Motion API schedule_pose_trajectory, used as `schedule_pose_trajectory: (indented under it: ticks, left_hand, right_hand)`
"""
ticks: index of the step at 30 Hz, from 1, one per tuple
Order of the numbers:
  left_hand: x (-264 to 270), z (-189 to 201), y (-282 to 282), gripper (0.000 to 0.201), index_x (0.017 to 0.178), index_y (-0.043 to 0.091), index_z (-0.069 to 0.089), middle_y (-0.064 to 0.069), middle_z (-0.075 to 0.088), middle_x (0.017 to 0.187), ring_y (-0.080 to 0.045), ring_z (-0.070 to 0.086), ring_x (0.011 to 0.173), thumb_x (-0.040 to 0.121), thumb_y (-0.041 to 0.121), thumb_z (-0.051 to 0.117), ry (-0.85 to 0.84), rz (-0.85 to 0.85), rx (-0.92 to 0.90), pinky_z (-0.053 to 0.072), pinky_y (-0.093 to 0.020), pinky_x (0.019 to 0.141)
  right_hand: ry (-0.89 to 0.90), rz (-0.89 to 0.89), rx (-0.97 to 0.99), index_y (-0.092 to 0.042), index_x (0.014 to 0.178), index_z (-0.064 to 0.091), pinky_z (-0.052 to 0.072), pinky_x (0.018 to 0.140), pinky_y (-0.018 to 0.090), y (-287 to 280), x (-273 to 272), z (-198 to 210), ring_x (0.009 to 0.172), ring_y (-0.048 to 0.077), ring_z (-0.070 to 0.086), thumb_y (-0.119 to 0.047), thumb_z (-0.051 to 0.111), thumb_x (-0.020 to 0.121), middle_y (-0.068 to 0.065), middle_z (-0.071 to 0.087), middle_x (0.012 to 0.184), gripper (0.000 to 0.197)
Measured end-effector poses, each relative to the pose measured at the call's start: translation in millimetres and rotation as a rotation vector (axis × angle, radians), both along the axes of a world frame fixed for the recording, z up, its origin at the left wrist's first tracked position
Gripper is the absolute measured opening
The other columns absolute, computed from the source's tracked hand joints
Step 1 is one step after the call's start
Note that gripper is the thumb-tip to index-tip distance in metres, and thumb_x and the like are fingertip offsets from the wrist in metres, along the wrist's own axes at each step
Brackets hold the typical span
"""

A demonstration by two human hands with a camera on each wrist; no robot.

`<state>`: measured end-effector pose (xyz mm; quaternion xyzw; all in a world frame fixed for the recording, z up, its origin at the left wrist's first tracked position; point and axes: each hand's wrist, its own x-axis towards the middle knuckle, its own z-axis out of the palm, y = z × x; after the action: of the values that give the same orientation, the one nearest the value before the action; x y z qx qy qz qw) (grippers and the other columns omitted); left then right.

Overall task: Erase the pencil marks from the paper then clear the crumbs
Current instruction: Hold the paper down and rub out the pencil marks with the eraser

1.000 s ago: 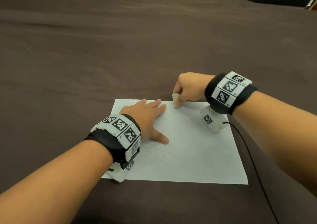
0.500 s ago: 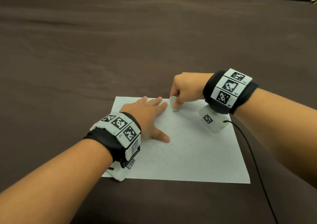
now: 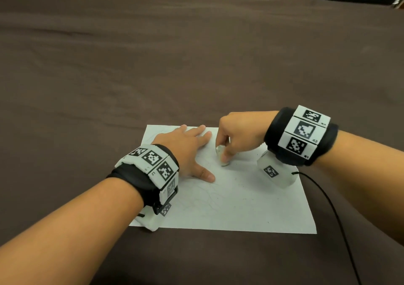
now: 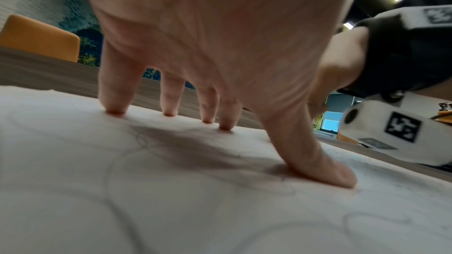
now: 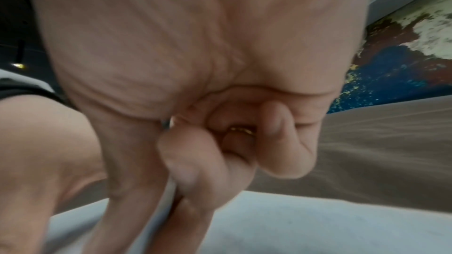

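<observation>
A white sheet of paper [image 3: 240, 206] with faint pencil lines lies on the brown cloth. My left hand [image 3: 188, 149] lies flat on its far left part, fingers spread and straight, thumb [image 4: 325, 169] and fingertips pressing the paper [image 4: 122, 200]. My right hand [image 3: 236, 136] pinches a small white eraser [image 3: 222, 157] and holds its lower end on the paper just right of the left fingers. In the right wrist view the eraser [image 5: 170, 190] shows as a thin white strip between thumb and curled fingers. Dark crumbs [image 3: 236, 178] dot the sheet's middle and right.
The brown cloth [image 3: 196, 66] covers the whole table around the sheet. A black cable [image 3: 334, 214] runs from my right wrist toward the near right edge. An orange chair back [image 4: 39, 40] stands beyond the table's far side.
My right hand has drawn the eraser toward me, from the sheet's far edge down onto the paper. The left hand has stayed pressed in place.
</observation>
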<state>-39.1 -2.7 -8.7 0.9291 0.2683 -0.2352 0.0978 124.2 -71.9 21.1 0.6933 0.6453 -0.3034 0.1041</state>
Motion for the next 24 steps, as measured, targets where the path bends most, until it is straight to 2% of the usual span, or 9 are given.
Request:
schedule_pose_trajectory:
  ticks: [3, 5, 7, 9, 11, 13, 18, 21, 24]
  left_hand:
    - [0.2, 0.0, 0.8, 0.116, 0.155, 0.04, -0.002, 0.022, -0.008, 0.162, -0.018, 0.0, 0.152, 0.067, 0.084, 0.059, 0.001, -0.007, 0.001, 0.027, -0.049, 0.115]
    - [0.1, -0.1, 0.9, 0.115, 0.155, 0.04, -0.001, 0.022, -0.008, 0.162, -0.019, -0.001, 0.152, 0.067, 0.084, 0.059, 0.005, -0.007, -0.001, 0.028, -0.05, 0.114]
    - [0.0, -0.3, 0.7, 0.115, 0.155, 0.04, -0.001, 0.022, -0.008, 0.162, -0.018, -0.001, 0.152, 0.067, 0.084, 0.059, 0.009, -0.002, 0.0, 0.028, -0.051, 0.114]
    - [0.3, -0.4, 0.7, 0.116, 0.155, 0.04, -0.001, 0.022, -0.008, 0.162, -0.018, -0.001, 0.152, 0.067, 0.083, 0.06, 0.003, 0.001, -0.001, 0.028, -0.05, 0.114]
    - [0.4, -0.6, 0.7, 0.116, 0.156, 0.041, 0.0, 0.022, -0.007, 0.162, -0.018, 0.0, 0.152, 0.067, 0.083, 0.061, -0.006, 0.001, -0.001, 0.027, -0.049, 0.114]
    - [0.4, -2.5, 1.3, 0.115, 0.156, 0.041, 0.003, 0.022, -0.007, 0.162, -0.019, 0.001, 0.152, 0.066, 0.083, 0.062, -0.019, -0.005, -0.005, 0.025, -0.047, 0.115]
    - [-0.1, -4.0, 1.6, 0.115, 0.155, 0.041, 0.004, 0.021, -0.006, 0.163, -0.019, 0.002, 0.152, 0.065, 0.084, 0.061, -0.029, -0.014, -0.002, 0.026, -0.048, 0.114]
    - [0.0, -1.8, 0.9, 0.115, 0.156, 0.039, 0.003, 0.021, -0.006, 0.163, -0.02, 0.002, 0.152, 0.067, 0.083, 0.061, -0.019, -0.016, 0.002, 0.028, -0.049, 0.114]
    - [1.0, -0.4, 1.2, 0.116, 0.156, 0.038, -0.001, 0.021, -0.009, 0.162, -0.02, 0.0, 0.152, 0.067, 0.084, 0.059, 0.012, -0.017, 0.003, 0.028, -0.052, 0.116]
  right_hand:
    - [-0.021, -0.075, 0.079, -0.028, 0.079, 0.078, 0.056, 0.077, 0.036, 13.9, 10.2, 3.3, 0.079, 0.02, 0.063, -0.037, 0.081, 0.082, -0.005, 0.07, 0.076, 0.01]
    - [-0.019, -0.144, 0.145, -0.027, 0.089, 0.081, 0.056, 0.079, 0.034, 21.0, 17.8, 4.0, 0.084, 0.019, 0.064, -0.034, 0.08, 0.084, -0.01, 0.071, 0.08, 0.009]
    - [-0.002, -0.166, 0.16, -0.028, 0.088, 0.081, 0.057, 0.079, 0.034, 22.4, 19.9, 4.0, 0.086, 0.019, 0.065, -0.033, 0.08, 0.084, -0.011, 0.071, 0.08, 0.007]
    - [-0.007, -0.121, 0.132, -0.03, 0.077, 0.077, 0.055, 0.071, 0.031, 17.1, 13.8, 4.9, 0.079, 0.015, 0.063, -0.035, 0.081, 0.083, -0.012, 0.068, 0.073, 0.008]
    - [-0.015, -0.045, 0.076, -0.03, 0.064, 0.07, 0.047, 0.061, 0.027, 6.2, 1.3, 4.4, 0.066, 0.01, 0.057, -0.037, 0.081, 0.082, -0.01, 0.063, 0.065, 0.023]
    - [-0.005, 0.021, 0.021, -0.028, 0.061, 0.065, 0.045, 0.057, 0.026, -8.1, -13.3, 3.0, 0.058, 0.009, 0.051, -0.036, 0.079, 0.083, -0.008, 0.059, 0.061, 0.028]
    - [-0.025, 0.067, -0.025, -0.027, 0.067, 0.066, 0.048, 0.064, 0.031, -9.7, -19.3, 5.7, 0.063, 0.011, 0.051, -0.037, 0.078, 0.085, -0.006, 0.059, 0.065, 0.024]
    - [-0.057, -0.04, 0.067, -0.029, 0.072, 0.073, 0.056, 0.074, 0.036, 11.6, 2.0, 6.6, 0.075, 0.017, 0.063, -0.038, 0.08, 0.084, -0.006, 0.067, 0.072, 0.016]
    - [-0.031, -0.2, 0.186, -0.027, 0.088, 0.081, 0.055, 0.07, 0.031, 26.7, 22.0, 6.0, 0.084, 0.018, 0.067, -0.034, 0.078, 0.086, -0.01, 0.072, 0.08, 0.007]
